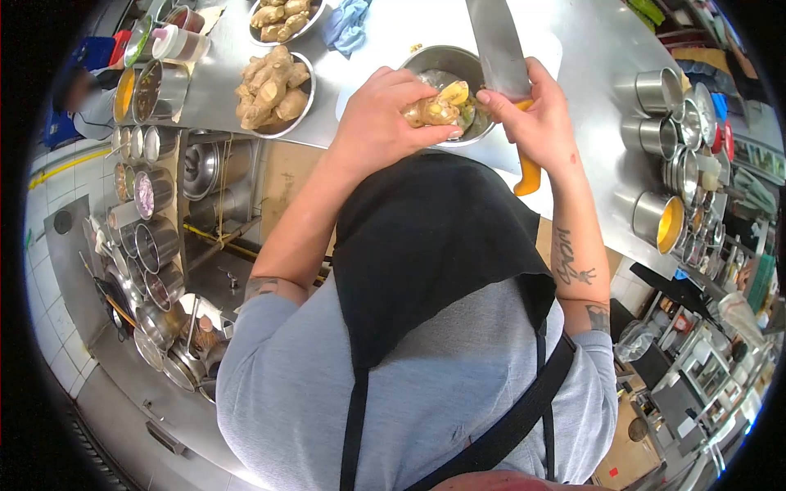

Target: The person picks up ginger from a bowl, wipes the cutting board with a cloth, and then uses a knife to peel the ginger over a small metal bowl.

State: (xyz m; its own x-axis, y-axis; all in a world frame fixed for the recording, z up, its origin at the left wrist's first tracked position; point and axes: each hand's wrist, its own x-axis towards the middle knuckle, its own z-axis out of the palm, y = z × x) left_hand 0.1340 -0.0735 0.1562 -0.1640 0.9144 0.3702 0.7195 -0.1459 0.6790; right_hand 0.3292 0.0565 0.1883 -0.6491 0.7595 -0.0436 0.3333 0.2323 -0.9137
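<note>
Two steel bowls (274, 90) of ginger roots, left and far on the steel counter (589, 98); one heaped full, the other (282, 20) partly cut off at the far edge. A blue cloth (345, 24) beside them. A third steel bowl (446, 65) straight ahead, holding peelings and scraps. To the right, a row of steel canisters (659, 90), the nearest (659, 222) filled with something yellow-orange. On the left, more steel pots (155, 90) with dark and orange contents, and further tins below on a lower shelf.

Left hand (381, 123) raised over the third bowl, fingers curled tight around a piece of ginger (434, 106), wrist bent, forearm bare. Right hand (536, 114) closed on a cleaver (498, 45), gripping where blade meets the orange handle (528, 176), thumb toward the root.

Ginger held over the bowl's near rim, long axis running left to right, its pale cut end toward the blade. Cleaver blade pointing far, handle pointing near and down.
</note>
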